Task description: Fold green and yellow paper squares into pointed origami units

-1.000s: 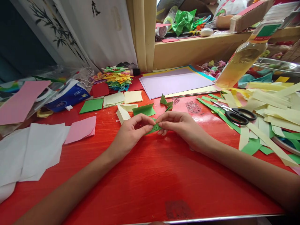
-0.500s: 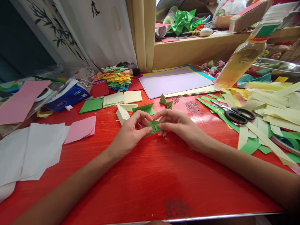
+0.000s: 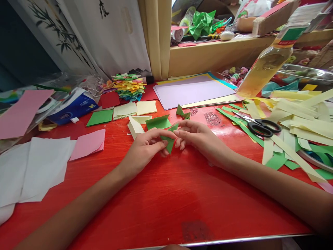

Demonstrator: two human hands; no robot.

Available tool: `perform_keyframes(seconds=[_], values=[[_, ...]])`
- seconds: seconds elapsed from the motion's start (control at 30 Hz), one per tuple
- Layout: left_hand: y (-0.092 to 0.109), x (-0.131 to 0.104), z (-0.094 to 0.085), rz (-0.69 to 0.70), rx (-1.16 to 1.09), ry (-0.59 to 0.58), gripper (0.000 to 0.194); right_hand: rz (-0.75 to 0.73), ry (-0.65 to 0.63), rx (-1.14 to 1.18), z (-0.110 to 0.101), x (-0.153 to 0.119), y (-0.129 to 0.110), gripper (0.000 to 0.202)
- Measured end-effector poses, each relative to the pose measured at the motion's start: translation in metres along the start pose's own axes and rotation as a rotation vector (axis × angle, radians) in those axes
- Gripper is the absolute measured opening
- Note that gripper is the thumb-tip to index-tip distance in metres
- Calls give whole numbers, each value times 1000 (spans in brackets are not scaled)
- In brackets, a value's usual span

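A small folded green paper is held between both hands above the red table. My left hand pinches its lower left part, with the index finger lying across it. At its upper right, my right hand grips a corner between thumb and index finger. Just behind the hands lie a creased green paper, a folded green piece and a folded cream piece.
Behind are green and cream squares, a stack of folded pieces and lilac sheets. Scissors lie among paper strips at right, near a bottle. White sheets and pink paper lie left.
The green paper has been turned and now shows a pointed end downward. My left index finger has straightened across it. The whole view has shifted slightly.
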State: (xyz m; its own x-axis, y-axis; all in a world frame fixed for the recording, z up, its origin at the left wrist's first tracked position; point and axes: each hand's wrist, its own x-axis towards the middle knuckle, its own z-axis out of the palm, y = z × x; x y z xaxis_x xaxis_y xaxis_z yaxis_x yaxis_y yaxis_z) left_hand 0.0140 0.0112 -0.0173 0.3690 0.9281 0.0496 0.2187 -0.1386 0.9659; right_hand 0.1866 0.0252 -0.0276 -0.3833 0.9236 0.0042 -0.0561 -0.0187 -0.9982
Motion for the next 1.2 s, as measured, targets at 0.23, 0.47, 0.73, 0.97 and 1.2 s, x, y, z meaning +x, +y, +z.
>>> perform_keyframes(seconds=[0.23, 0.47, 0.73, 0.97, 1.2], values=[[0, 2, 3, 8, -97, 23, 17, -4, -62, 10, -2, -2, 0, 22], [-3, -2, 3, 167, 291, 89, 26, -8, -37, -60, 0, -3, -2, 18], [-6, 1, -4, 575, 715, 147, 34, 20, -24, -22, 2, -6, -3, 25], [-5, 2, -6, 677, 799, 165, 38, 48, -30, 147, 5, -9, -6, 24], [1, -3, -1, 412, 521, 151, 25, 8, -80, 123, 4, -8, -5, 24]])
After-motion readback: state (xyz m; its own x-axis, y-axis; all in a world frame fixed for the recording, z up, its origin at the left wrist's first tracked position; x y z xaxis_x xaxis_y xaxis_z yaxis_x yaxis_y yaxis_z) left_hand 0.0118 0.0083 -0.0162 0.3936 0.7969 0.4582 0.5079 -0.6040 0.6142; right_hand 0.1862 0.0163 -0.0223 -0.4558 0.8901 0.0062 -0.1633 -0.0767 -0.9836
